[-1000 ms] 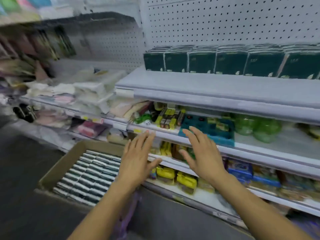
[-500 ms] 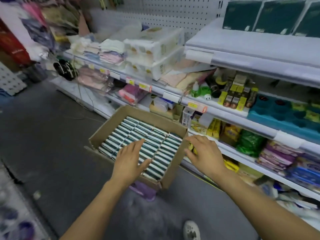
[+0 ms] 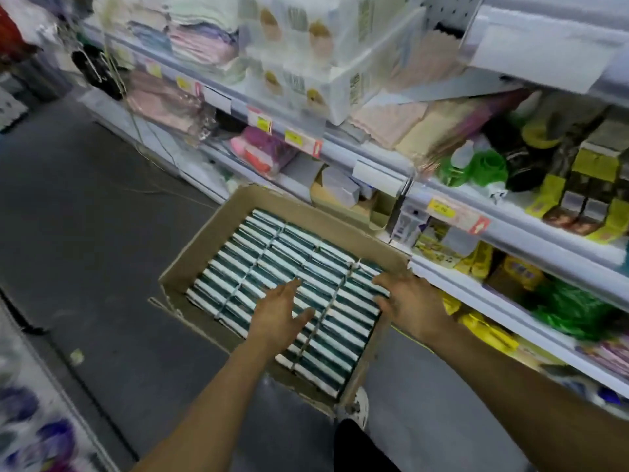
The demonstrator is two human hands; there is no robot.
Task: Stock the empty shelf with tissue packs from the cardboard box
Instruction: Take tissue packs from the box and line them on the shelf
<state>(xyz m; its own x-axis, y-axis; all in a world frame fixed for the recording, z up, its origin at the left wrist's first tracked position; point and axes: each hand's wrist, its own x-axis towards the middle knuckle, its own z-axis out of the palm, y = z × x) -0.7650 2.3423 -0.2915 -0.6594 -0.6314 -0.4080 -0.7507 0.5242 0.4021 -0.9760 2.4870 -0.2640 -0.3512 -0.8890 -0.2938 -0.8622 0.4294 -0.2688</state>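
cardboard walls of the box (image 3: 200, 253) held the tissue packs (image 3: 272, 264), green and white, standing on edge in tight rows, and both hands were over them. the left hand (image 3: 277, 316) hung with its grip wide, fingers straight and spread, holding nothing; whether the fingertips touched the packs beneath could not be told. the right hand (image 3: 406, 296) was at the box's far right side, fingers bent down over the packs by the wall there, and it was not clear whether that grip had closed on any.

the packs sat so close that a grip pushed between rows could jam, or drag up neighbours that would spill onto the floor (image 3: 85, 233) beside the box. a bundle squeezed only at its ends looked likely to buckle in the middle and drop packs. the box looked to be raised on something hidden beneath it, so a hard pull near the right wall might tip it. the shelf to be filled lay outside the view, above the hands.
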